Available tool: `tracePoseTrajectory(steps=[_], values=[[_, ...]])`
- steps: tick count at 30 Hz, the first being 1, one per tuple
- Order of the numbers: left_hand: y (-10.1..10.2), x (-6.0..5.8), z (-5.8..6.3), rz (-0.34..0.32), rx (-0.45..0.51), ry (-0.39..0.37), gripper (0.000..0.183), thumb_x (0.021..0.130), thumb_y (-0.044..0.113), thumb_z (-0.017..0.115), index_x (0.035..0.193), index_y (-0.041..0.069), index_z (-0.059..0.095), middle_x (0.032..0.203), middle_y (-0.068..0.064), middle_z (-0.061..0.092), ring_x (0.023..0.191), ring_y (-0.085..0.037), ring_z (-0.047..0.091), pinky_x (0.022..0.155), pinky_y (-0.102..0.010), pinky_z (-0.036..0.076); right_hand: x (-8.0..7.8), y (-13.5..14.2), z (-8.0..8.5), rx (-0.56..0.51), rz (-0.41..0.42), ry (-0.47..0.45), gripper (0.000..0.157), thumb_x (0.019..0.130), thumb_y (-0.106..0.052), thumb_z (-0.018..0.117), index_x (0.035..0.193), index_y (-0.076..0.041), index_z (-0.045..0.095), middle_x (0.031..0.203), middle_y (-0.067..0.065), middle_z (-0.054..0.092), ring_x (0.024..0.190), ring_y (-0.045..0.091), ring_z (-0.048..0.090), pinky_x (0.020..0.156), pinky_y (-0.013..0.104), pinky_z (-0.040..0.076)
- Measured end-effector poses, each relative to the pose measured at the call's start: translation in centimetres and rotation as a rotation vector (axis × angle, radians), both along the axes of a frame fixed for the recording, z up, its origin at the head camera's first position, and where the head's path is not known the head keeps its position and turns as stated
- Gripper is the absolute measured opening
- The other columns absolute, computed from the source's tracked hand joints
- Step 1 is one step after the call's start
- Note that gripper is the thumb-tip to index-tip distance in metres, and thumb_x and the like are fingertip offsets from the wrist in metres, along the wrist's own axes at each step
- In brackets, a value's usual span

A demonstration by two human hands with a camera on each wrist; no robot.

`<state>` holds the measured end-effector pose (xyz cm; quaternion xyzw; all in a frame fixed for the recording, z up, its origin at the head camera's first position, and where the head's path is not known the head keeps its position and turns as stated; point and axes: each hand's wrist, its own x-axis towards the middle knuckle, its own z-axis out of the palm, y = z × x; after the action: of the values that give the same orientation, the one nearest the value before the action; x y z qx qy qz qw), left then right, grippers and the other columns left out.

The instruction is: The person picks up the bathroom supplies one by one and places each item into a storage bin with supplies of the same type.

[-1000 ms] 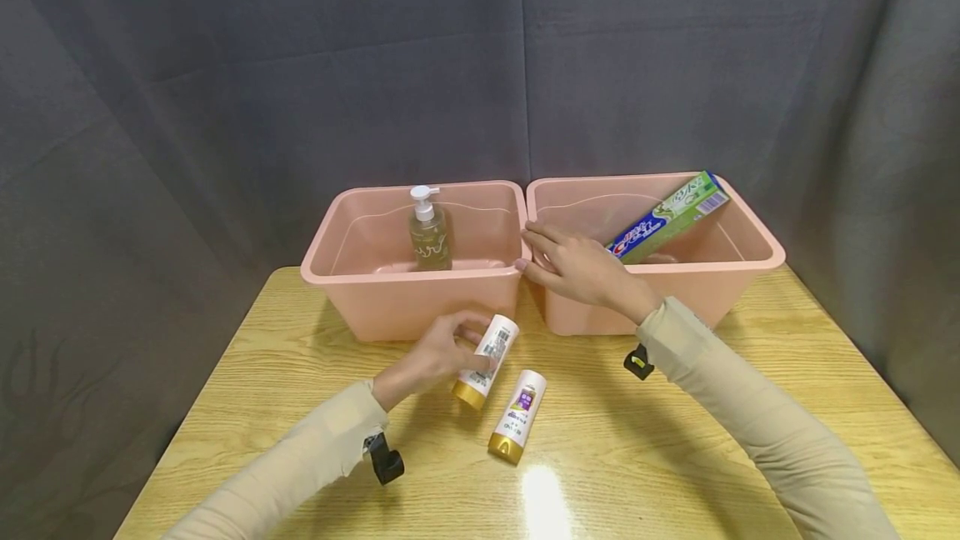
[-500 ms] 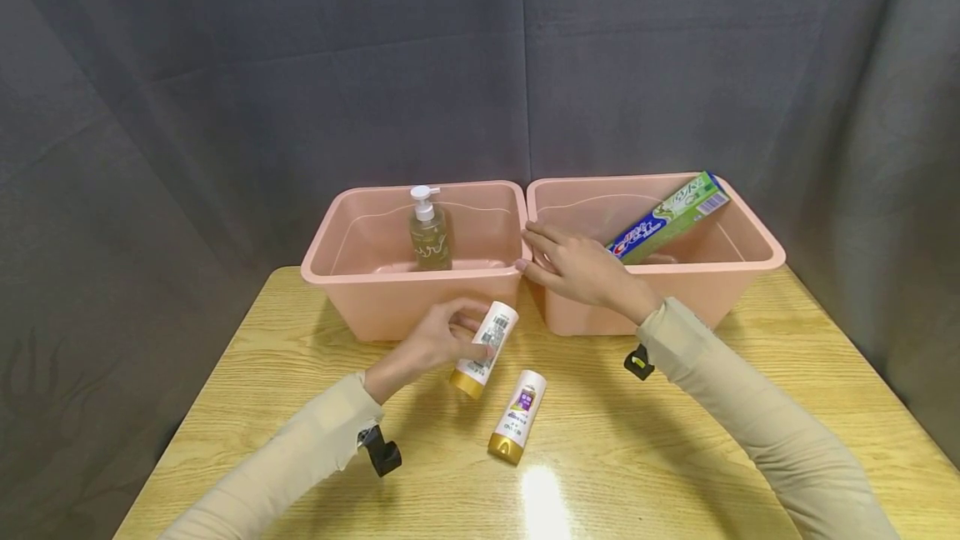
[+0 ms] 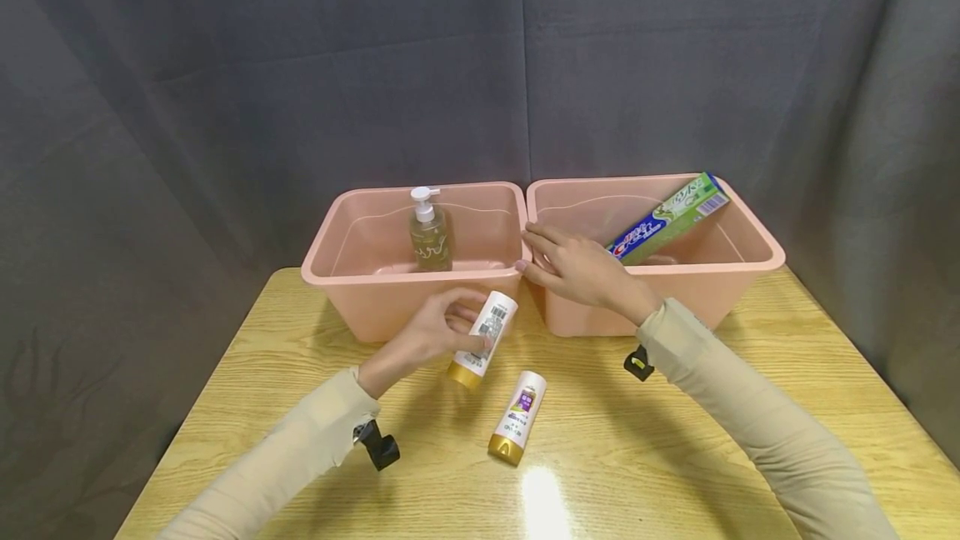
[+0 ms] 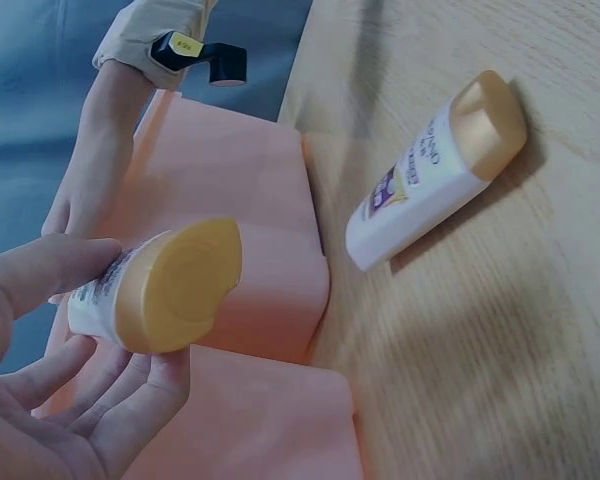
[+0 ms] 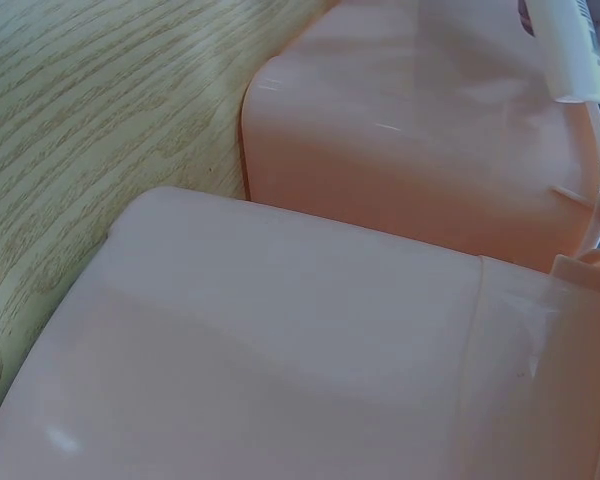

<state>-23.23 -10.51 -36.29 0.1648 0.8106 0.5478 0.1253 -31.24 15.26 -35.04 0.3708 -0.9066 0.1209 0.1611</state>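
My left hand grips a white bottle with a gold cap, thumb on one side and fingers on the other. The bottle is tilted, cap end toward me, above the table in front of the left pink bin. The left wrist view shows its gold cap from below. My right hand rests where that bin's rim meets the right pink bin, fingers fairly straight. A second white bottle with a gold cap lies on the table, label up.
Inside the left bin stands a greenish pump bottle with a white pump. A green and blue toothpaste box leans diagonally in the right bin. The wooden table extends in front, and a dark grey curtain hangs behind the bins.
My left hand has raised the bottle from near the table, moving it slightly up and away toward the left bin. The right hand and the lying bottle have stayed in place.
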Motion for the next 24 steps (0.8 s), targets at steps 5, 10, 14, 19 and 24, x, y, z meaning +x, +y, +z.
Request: tracePoseTrajectory(steps=[5, 10, 14, 19, 24], values=[[0.0, 0.1, 0.8, 0.003, 0.009, 0.012, 0.066, 0.075, -0.002, 0.081, 0.134, -0.002, 0.053, 0.116, -0.023, 0.062, 0.097, -0.032, 0.067, 0.085, -0.041, 0.056, 0.0, 0.0, 0.0, 0.001, 0.002, 0.006, 0.062, 0.103, -0.048, 0.045, 0.144, -0.001, 0.049, 0.148, 0.018, 0.046, 0.126, 0.038, 0.053, 0.103, 0.05, 0.045], [0.1, 0.1, 1.4, -0.007, 0.011, 0.043, 0.065, 0.075, -0.003, 0.081, 0.134, -0.003, 0.054, 0.116, -0.023, 0.063, 0.098, -0.033, 0.066, 0.088, -0.04, 0.055, 0.0, 0.1, 0.0, 0.002, -0.002, -0.006, 0.062, 0.103, -0.048, 0.045, 0.144, -0.002, 0.049, 0.148, 0.018, 0.045, 0.127, 0.038, 0.052, 0.104, 0.051, 0.044], [0.0, -0.1, 1.6, -0.005, 0.014, 0.051, 0.063, 0.075, -0.003, 0.081, 0.133, -0.003, 0.054, 0.116, -0.023, 0.063, 0.099, -0.032, 0.066, 0.088, -0.04, 0.055, -0.1, 0.1, 0.0, 0.005, -0.004, -0.006, 0.062, 0.103, -0.048, 0.045, 0.144, -0.002, 0.049, 0.149, 0.017, 0.045, 0.129, 0.038, 0.05, 0.104, 0.051, 0.043], [0.0, -0.1, 2.1, 0.002, 0.016, 0.053, 0.064, 0.076, -0.004, 0.081, 0.133, -0.003, 0.054, 0.117, -0.023, 0.062, 0.099, -0.033, 0.065, 0.088, -0.04, 0.055, 0.0, 0.1, 0.0, 0.011, -0.006, -0.007, 0.063, 0.103, -0.048, 0.045, 0.145, -0.002, 0.048, 0.149, 0.017, 0.045, 0.131, 0.038, 0.048, 0.105, 0.051, 0.042], [-0.1, -0.1, 2.8, -0.006, 0.015, 0.07, 0.064, 0.077, -0.004, 0.08, 0.134, -0.004, 0.053, 0.119, -0.025, 0.061, 0.102, -0.035, 0.065, 0.088, -0.041, 0.055, 0.0, 0.0, -0.1, 0.009, -0.008, -0.008, 0.062, 0.103, -0.048, 0.045, 0.144, -0.002, 0.049, 0.149, 0.017, 0.045, 0.131, 0.038, 0.048, 0.105, 0.051, 0.043]])
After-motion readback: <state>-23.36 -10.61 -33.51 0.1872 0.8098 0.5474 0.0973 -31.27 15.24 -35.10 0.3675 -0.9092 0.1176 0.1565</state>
